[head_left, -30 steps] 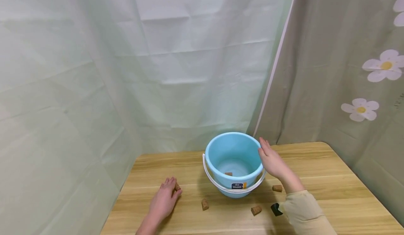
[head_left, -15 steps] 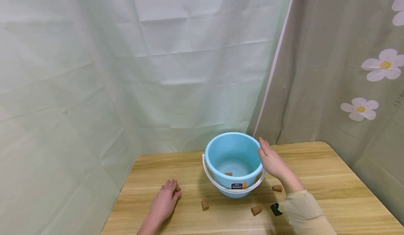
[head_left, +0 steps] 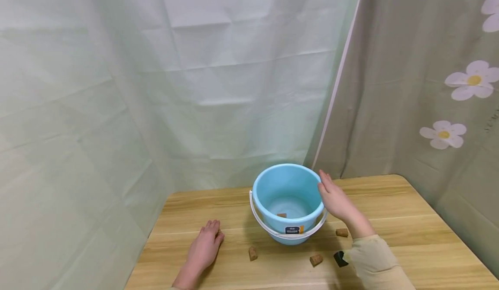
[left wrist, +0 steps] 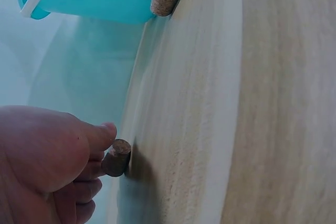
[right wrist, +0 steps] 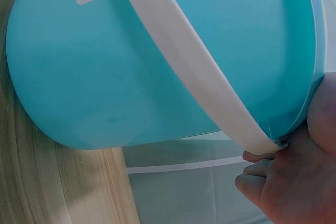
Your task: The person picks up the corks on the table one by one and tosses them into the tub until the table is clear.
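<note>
In the left wrist view, a small cork (left wrist: pixel 116 158) sits between the thumb and fingers of my left hand (left wrist: pixel 47 156), close over the wooden tabletop. From the head view, my left hand (head_left: pixel 203 247) is low at the left of the table, hiding most of that cork. A light blue bucket (head_left: pixel 296 226) stands upright, its white handle (head_left: pixel 270 230) hanging down in front. My right hand (head_left: pixel 336 200) rests against the bucket's right rim with straight fingers, beside the handle's end (right wrist: pixel 262 142). One cork (head_left: pixel 282 215) lies inside the bucket.
Loose corks lie on the table (head_left: pixel 413 233): one (head_left: pixel 253 253) left of the bucket, one (head_left: pixel 316 260) in front, one (head_left: pixel 342 232) to its right. A small black piece (head_left: pixel 340 259) lies by the right sleeve (head_left: pixel 374 259). Curtains (head_left: pixel 241 86) hang behind.
My left fingers have shifted slightly over the cork, which shows less in the head view now. The right hand and bucket have stayed in place.
</note>
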The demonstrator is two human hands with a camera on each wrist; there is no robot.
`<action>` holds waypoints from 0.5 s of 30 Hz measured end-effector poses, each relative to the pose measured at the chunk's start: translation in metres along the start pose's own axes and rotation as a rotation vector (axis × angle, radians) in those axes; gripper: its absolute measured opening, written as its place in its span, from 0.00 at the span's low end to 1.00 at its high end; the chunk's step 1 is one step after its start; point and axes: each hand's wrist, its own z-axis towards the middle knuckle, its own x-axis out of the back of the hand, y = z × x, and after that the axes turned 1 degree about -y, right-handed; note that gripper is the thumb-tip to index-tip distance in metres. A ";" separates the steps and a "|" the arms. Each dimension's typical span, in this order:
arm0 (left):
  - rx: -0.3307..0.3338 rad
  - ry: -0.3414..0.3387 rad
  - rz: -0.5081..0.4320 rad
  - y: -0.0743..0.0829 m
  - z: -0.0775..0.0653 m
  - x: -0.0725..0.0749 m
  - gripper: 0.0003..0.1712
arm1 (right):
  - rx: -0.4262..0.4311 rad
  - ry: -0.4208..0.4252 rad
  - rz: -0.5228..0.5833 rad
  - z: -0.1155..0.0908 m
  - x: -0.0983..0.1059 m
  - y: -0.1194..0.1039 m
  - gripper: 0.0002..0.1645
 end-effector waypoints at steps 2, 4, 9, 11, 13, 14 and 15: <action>0.002 -0.001 0.001 0.000 0.000 -0.001 0.27 | -0.003 -0.002 0.001 0.000 0.000 0.000 0.38; 0.008 -0.007 0.001 -0.001 0.001 -0.002 0.27 | -0.006 -0.003 -0.002 0.000 0.000 0.000 0.38; 0.017 -0.009 0.011 -0.004 0.002 -0.005 0.27 | -0.012 -0.002 -0.007 0.000 0.000 0.000 0.38; 0.013 0.000 0.020 -0.004 0.002 -0.006 0.27 | -0.012 0.000 -0.008 0.000 0.000 0.000 0.38; 0.006 0.010 0.026 -0.005 0.002 -0.007 0.27 | -0.013 0.002 -0.008 0.000 0.000 0.000 0.38; 0.004 0.012 0.029 -0.005 0.002 -0.007 0.27 | -0.013 0.002 -0.008 0.000 0.000 0.000 0.38; 0.001 0.014 0.029 -0.005 0.002 -0.007 0.27 | -0.014 0.002 -0.009 0.000 0.000 0.000 0.38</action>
